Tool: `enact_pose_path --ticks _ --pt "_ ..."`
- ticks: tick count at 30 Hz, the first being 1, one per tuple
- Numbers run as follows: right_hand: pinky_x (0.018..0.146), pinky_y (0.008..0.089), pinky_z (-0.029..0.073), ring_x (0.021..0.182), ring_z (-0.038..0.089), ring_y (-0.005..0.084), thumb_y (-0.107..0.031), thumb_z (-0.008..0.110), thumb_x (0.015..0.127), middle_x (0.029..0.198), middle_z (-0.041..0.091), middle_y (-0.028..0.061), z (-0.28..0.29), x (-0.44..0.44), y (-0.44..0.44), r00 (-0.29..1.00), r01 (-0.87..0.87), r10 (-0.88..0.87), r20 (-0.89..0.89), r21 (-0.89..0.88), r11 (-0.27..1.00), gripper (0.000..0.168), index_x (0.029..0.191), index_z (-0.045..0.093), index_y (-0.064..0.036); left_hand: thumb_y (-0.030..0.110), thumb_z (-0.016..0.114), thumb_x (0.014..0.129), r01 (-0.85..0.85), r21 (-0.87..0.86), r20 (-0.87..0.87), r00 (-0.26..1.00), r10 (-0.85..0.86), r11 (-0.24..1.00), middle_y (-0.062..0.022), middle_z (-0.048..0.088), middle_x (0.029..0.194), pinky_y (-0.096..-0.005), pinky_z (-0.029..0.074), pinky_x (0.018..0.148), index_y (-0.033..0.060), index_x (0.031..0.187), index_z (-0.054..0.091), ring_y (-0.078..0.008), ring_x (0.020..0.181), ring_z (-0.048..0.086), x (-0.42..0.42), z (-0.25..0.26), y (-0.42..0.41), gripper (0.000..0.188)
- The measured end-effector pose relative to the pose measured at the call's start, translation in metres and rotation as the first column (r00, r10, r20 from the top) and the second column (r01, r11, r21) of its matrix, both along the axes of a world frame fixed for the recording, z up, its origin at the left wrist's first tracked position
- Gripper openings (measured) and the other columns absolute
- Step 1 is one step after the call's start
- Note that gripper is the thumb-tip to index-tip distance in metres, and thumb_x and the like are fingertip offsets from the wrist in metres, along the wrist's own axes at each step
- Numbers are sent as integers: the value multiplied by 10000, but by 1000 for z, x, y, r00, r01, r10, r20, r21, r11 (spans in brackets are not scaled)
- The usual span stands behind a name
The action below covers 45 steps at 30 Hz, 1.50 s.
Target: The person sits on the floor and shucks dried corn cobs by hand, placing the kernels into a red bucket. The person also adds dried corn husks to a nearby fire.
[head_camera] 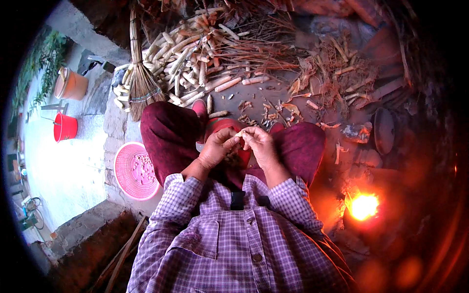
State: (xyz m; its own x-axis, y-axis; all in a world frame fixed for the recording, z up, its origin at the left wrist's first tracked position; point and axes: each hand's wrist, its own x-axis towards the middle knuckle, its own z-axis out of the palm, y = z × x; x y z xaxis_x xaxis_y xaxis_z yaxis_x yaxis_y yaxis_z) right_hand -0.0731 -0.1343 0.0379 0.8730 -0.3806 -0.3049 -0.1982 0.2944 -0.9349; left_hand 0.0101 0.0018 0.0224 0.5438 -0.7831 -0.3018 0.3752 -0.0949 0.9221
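My left hand (220, 144) and my right hand (258, 143) meet above my lap, fingertips pinching a small pale piece (240, 134), perhaps a peanut pod; it is too small to tell. The piece sits between both thumbs and forefingers. Just below the hands, between my knees, is a red container (244, 155) with small brownish things in it, partly hidden by the hands. A pink plastic basket (118, 172) stands beside my left knee, with small pinkish pieces scattered on its bottom.
Dry corn cobs (190, 58) are heaped ahead, with a straw broom (143, 86) at their left and dry twigs (263, 51) at their right. A fire (362, 207) burns close on my right. A red bucket (66, 127) and a pale orange bucket (76, 86) stand at the left.
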Motion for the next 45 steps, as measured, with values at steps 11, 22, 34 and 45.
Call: enact_pose_path --ticks 11,22,34,45 --pt "512 187 398 559 474 61 -44 527 830 744 571 19 -3 -5 -3 998 -68 70 -8 161 985 85 894 569 -6 198 486 912 141 46 133 980 -146 989 32 496 739 -206 388 591 30 894 560 -51 667 452 -1 10 2 184" --pt "517 188 396 584 477 58 -65 509 823 705 540 -7 -17 3 9 994 53 -81 77 311 949 60 821 559 -32 161 483 907 -56 -12 384 922 57 998 -7 525 773 -246 420 661 -3 879 552 -91 731 478 -12 -2 -4 180" --pt "562 226 480 650 540 80 -20 501 826 776 558 24 -17 5 19 980 182 -195 34 228 956 34 827 535 -17 205 430 936 -128 -50 236 962 136 991 4 531 819 -246 441 693 -3 936 557 -75 783 495 -14 -14 -8 243" --pt "555 272 486 617 558 116 8 543 802 765 571 37 -12 2 14 978 105 -27 209 -373 922 62 855 516 -10 248 387 947 -209 -253 -423 902 87 944 9 510 895 -221 423 673 69 1062 487 -87 769 492 -8 -12 -7 235"
